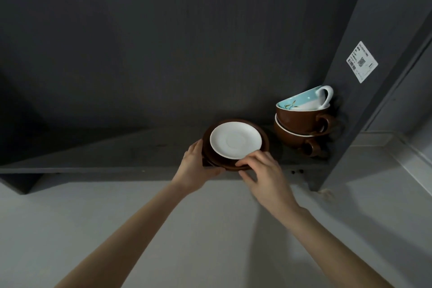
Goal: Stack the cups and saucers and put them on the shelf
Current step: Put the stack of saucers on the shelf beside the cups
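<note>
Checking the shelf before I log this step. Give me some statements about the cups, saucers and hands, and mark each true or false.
1. A white saucer tops the stack of brown saucers. True.
2. The cup stack holds four cups. False: three, two brown with a blue and white cup on top.
3. Both the left hand and right hand grip the saucers. True.
4. The cups stand left of the saucers. False: to their right, by the shelf side wall.
</note>
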### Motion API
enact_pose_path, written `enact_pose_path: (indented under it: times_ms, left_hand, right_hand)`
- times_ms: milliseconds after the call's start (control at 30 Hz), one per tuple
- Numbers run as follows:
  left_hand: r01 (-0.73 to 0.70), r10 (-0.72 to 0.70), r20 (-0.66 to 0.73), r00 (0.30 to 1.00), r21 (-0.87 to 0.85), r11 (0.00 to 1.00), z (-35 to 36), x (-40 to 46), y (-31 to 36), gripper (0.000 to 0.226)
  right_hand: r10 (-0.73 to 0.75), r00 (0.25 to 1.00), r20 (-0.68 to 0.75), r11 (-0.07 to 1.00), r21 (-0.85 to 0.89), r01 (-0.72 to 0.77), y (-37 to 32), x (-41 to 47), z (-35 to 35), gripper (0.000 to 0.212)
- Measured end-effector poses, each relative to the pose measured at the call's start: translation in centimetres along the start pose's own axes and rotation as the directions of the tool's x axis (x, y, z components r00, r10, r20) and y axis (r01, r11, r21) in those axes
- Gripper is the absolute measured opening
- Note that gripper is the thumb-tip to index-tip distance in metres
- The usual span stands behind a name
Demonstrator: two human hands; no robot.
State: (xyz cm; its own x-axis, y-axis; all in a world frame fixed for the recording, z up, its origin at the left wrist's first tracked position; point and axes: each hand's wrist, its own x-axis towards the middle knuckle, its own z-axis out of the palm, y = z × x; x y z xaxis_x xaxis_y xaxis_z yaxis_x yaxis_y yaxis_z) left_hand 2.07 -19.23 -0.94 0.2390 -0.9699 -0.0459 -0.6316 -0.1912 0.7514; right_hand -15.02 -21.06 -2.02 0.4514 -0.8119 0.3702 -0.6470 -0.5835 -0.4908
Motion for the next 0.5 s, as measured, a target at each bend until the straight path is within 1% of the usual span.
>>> enact_pose_path:
  times_ms: [167,333,500]
  left_hand:
    - [-0.025,0.025,-0.004,1.0,-0.011,1.0,1.5,0.7,1.2,0.085]
    - [-0.025,0.025,-0.008,1.0,-0.01,1.0,1.9,0.8,1.3,0.086]
    - [-0.009,0.009,0.031,0.999,0.0,1.0,1.7,1.0,1.5,0.089]
  right_hand:
    - [0.048,0.999,-0.015,0.999,-0.024,-0.048,1.4,0.2,-1.2,0.015]
    - [0.044,0.999,0.022,0.999,-0.029,-0.043,1.7,0.3,-1.7,0.016]
    - [0.061,0.997,0.047,0.997,-0.041,-0.059,1.4,0.4,-1.9,0.015]
